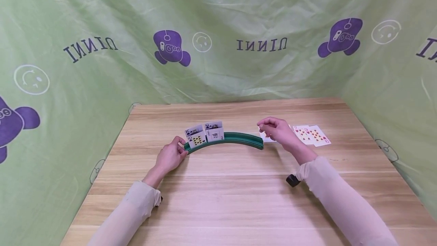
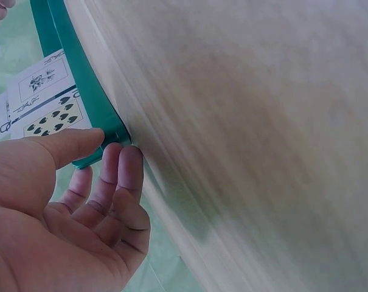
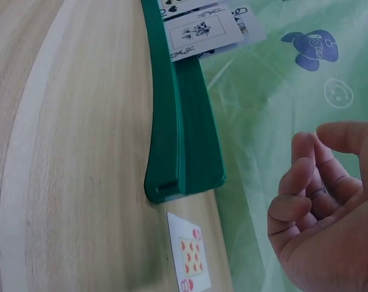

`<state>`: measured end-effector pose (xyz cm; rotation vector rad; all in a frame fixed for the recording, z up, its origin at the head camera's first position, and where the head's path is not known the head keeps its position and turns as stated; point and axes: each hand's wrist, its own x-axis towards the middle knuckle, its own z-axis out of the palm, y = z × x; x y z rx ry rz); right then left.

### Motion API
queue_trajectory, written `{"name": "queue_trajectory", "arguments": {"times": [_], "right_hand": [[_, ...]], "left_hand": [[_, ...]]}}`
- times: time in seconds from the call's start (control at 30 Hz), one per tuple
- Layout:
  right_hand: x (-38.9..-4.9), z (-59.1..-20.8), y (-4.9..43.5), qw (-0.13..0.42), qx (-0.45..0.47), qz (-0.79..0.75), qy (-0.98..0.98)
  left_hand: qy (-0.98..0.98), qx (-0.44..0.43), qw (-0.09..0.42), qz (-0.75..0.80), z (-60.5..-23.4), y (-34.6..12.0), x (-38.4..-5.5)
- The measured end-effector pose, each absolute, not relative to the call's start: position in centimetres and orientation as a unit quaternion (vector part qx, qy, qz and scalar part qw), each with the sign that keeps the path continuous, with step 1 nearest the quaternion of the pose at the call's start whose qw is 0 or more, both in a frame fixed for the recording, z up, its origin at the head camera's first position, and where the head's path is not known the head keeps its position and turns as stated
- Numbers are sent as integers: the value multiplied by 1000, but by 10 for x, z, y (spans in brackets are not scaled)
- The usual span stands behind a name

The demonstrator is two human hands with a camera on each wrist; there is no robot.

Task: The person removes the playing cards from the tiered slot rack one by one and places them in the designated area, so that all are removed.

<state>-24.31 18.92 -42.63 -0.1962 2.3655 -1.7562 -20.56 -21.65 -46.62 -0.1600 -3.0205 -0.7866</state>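
Note:
A green curved card holder [image 1: 239, 138] stands on the table with several playing cards in its left part. Among them are a ten of spades [image 2: 56, 118], a joker card [image 3: 199, 30], a king [image 1: 194, 130] and a queen [image 1: 213, 125]. My left hand [image 1: 172, 155] pinches the holder's left end between thumb and fingers. Past the holder's right end, my right hand [image 1: 278, 130] hovers, fingers loosely curled and thumb tip near the fingertips, nothing visible between them. Below it a red heart card [image 3: 193, 258] lies on the table, partly hidden in the head view.
Further right lie overlapping heart cards, including a seven [image 1: 301, 134] and a nine [image 1: 318, 136]. The wooden table [image 1: 222, 200] reaches a green printed curtain [image 1: 218, 75] at the back and sides. Black wrist gear [image 1: 292, 180] sits under the right sleeve.

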Motion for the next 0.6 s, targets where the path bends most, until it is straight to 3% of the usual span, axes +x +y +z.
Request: {"name": "queue_trajectory", "arguments": {"times": [0.6], "right_hand": [[-241,-423,164,104,-91,-599,789]], "left_hand": [[-966,-48,5,-254,-466,-216,-205]]}}
